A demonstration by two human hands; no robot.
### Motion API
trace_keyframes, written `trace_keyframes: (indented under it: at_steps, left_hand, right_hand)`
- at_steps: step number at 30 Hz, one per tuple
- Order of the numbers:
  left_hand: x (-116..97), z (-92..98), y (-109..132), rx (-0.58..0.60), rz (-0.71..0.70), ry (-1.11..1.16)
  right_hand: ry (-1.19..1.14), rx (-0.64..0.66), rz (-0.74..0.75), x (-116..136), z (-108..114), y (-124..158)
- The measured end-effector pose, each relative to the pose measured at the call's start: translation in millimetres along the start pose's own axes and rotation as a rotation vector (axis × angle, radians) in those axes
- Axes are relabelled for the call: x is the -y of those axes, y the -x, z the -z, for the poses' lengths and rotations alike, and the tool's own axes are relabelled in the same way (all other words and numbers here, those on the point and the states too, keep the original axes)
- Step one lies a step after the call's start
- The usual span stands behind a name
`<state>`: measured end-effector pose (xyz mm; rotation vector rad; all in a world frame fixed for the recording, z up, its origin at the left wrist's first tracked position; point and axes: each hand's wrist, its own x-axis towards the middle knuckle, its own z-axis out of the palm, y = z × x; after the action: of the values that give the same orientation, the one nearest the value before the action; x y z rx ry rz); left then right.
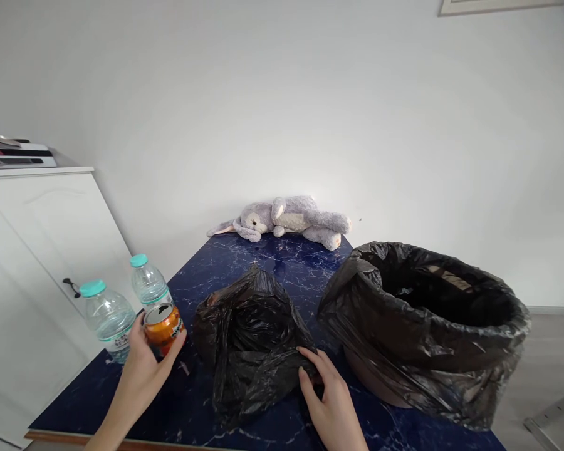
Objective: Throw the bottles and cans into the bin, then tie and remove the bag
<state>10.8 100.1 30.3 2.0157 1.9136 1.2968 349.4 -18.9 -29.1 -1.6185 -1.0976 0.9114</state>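
Left hand (pixel 146 365) snug around orange can (pixel 163 329), right hand (pixel 328 389) half-open on black bag (pixel 258 351), grip unclear

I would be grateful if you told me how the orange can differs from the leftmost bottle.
The orange can is in the left hand, while the leftmost bottle stands on the table. The can's top is open; the bottle wears a teal cap. The can is opaque, the bottle clear. Both carry printing.

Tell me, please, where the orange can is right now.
In the head view, the orange can is at lower left, in the left hand, with a teal-capped bottle just behind it.
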Motion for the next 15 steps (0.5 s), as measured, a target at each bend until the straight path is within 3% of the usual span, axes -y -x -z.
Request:
trace_keyframes:
  at_steps: [3,8,12,15]
  left_hand:
    - [3.0,5.5,30.3,0.070,-0.071,0.009]
    - [8.2,3.0,73.1,0.118,0.019,0.067]
    - [13.2,-6.7,75.3,0.322,0.117,0.210]
    - [11.7,-11.3,64.1,0.391,0.150,0.248]
  right_hand:
    - [-0.008,0.009,0.027,0.4,0.1,-0.3]
    - [0.007,0.025,0.013,1.7,-0.2,-0.8]
    - [0.050,0.059,-0.031,11.1,2.4,0.8]
    - [0.074,0.105,-0.080,20.1,5.4,2.5]
